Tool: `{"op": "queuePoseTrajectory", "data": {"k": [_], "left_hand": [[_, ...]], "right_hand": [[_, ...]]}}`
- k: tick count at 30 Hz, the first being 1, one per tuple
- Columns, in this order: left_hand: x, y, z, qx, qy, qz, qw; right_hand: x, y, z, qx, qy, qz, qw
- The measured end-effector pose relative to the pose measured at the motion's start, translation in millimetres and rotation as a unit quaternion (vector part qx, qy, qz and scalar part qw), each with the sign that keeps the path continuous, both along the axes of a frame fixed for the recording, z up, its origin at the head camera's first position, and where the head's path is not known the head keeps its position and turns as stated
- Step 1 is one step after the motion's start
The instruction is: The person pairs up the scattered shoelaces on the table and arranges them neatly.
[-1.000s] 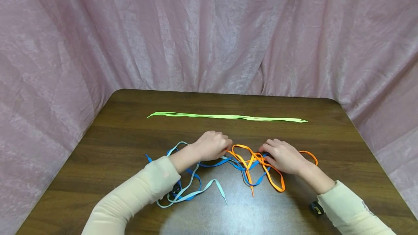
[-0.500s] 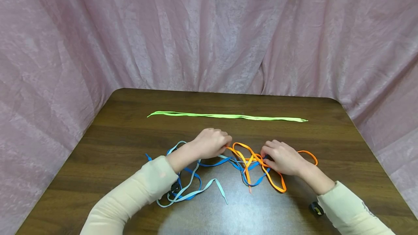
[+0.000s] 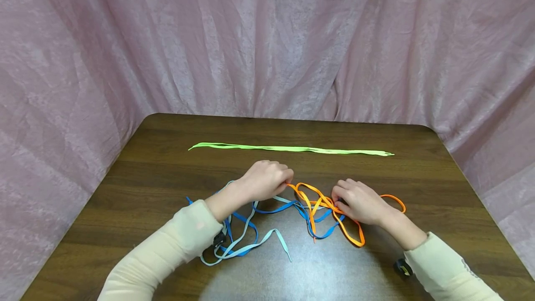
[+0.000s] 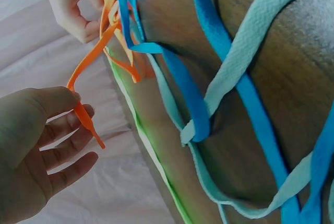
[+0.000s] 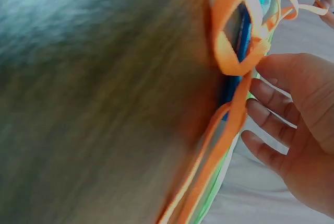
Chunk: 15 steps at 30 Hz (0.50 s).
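Observation:
In the left wrist view my left hand [image 4: 42, 145] pinches an orange shoelace [image 4: 86, 62] near its tipped end, between thumb and fingers. The rest of that lace lies in loops [image 3: 322, 199] in the head view, tangled over a blue shoelace [image 3: 273, 209]. At the right of these loops, my right hand [image 3: 361, 201] pinches the orange lace; its thumb and forefinger meet at the strand in the right wrist view. A pale mint shoelace [image 3: 267, 239] crosses the blue one, partly hidden under my left forearm.
A neon green shoelace [image 3: 276, 148] is stretched straight across the far part of the brown wooden table [image 3: 167, 166]. Pink curtains [image 3: 267, 50] hang behind the table. A black wrist-worn device [image 3: 403, 267] sits at the right sleeve.
My left hand has moved slightly left and away from me, drawing the orange end along. A dangling orange tip has shifted left and up. The right hand stays nearly in place.

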State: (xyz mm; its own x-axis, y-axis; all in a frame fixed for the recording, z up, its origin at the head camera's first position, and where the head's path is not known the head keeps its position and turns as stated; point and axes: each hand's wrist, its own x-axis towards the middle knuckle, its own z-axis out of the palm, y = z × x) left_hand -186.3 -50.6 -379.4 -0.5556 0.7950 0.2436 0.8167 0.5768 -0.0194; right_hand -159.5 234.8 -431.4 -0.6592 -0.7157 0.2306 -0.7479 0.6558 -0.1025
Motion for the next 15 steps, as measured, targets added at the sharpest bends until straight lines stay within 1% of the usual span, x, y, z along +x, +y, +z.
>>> {"op": "queuePoseTrajectory", "data": {"k": [7, 10, 15], "left_hand": [[2.5, -0.1, 12.1, 0.015, 0.02, -0.003, 0.9997], [3.6, 0.1, 16.0, 0.016, 0.025, 0.002, 0.9996], [4.6, 0.0, 19.8, 0.02, 0.033, 0.004, 0.9993]], "right_hand": [[-2.4, -14.8, 8.4, -0.046, 0.008, 0.019, 0.999], [-3.1, -23.5, 10.2, -0.058, 0.007, 0.025, 0.998], [-2.0, -37.4, 14.5, -0.072, -0.013, 0.022, 0.997]]}}
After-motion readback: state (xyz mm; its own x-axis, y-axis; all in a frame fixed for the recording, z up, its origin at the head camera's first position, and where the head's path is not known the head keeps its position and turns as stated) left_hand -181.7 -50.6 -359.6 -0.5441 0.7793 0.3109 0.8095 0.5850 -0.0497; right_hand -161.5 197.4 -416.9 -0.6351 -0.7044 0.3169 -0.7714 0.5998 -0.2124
